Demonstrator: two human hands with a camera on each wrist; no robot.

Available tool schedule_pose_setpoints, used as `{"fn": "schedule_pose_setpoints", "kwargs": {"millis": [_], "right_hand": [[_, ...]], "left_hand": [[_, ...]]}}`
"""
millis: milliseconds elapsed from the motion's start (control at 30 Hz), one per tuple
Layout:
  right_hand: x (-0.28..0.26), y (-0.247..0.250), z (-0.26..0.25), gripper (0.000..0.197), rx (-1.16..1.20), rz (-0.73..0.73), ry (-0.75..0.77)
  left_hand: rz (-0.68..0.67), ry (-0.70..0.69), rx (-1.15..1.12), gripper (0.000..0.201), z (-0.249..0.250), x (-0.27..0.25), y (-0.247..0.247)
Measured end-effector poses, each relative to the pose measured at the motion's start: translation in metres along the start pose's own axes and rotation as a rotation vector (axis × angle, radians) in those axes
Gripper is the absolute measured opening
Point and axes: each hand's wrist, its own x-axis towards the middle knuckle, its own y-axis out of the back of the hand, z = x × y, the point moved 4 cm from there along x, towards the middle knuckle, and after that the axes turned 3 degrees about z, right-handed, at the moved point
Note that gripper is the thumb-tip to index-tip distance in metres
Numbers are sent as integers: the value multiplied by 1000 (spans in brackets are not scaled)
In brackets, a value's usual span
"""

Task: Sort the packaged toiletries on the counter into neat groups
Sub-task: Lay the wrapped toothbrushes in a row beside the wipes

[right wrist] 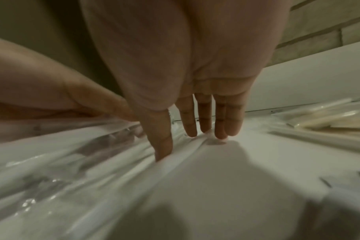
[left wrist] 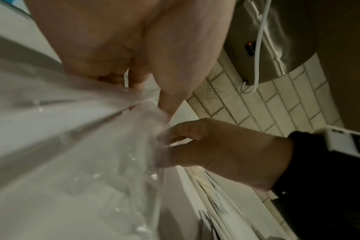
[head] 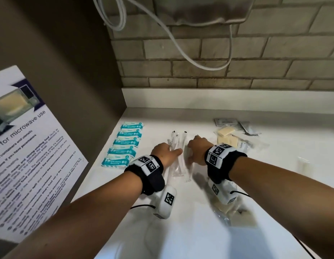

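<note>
Several long white items in clear wrappers [head: 178,168] lie side by side in the middle of the white counter [head: 181,230]. My left hand [head: 171,149] rests on their left side with the thumb stretched along them; in the left wrist view its fingertips [left wrist: 121,78] press on the clear wrappers [left wrist: 72,146]. My right hand [head: 194,146] is on their right side, and its straight fingers [right wrist: 191,128] press down on the wrappers [right wrist: 72,162]. Neither hand grips anything. Teal wipe packets [head: 123,144] form a neat row on the left. Wrapped beige pads [head: 226,137] lie on the right.
Grey sachets [head: 227,122] lie behind the beige pads by the tiled wall [head: 237,53]. More clear packets [head: 227,209] sit under my right wrist and one [head: 303,163] further right. A brown panel with a microwave notice [head: 31,146] bounds the left. White cables [head: 181,43] hang above.
</note>
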Motion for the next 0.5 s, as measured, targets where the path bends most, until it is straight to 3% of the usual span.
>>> {"fn": "schedule_pose_setpoints", "kwargs": {"millis": [267, 367, 500], "right_hand": [[5, 18, -9, 54, 124, 133, 81], [5, 15, -25, 54, 139, 110, 153], [4, 2, -38, 59, 59, 51, 196]], "left_hand": [[29, 14, -106, 25, -7, 9, 21], [97, 40, -155, 57, -8, 20, 36], [114, 82, -121, 63, -5, 33, 53]]}}
